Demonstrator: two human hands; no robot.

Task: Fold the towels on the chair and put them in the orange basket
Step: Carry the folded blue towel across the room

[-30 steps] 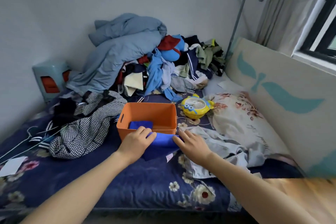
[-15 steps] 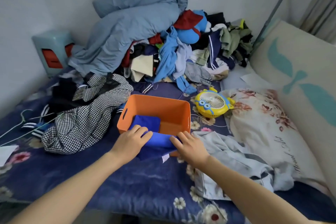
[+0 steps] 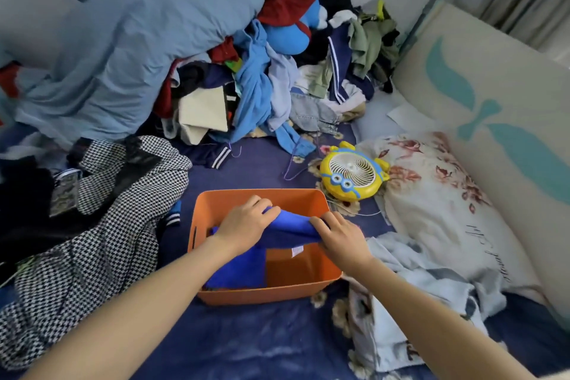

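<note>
The left hand [image 3: 243, 225] and right hand [image 3: 342, 237] each curl fingers round an end of a folded blue towel [image 3: 293, 225]. It hangs over the middle of the orange basket [image 3: 296, 271]. A second towel [image 3: 237, 271] lies in its near left corner. I think this one just needs dropping in.

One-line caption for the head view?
Left hand and right hand hold a blue towel over the orange basket.

Label [image 3: 297, 251] on towel [image 3: 290, 227] illegible
</note>
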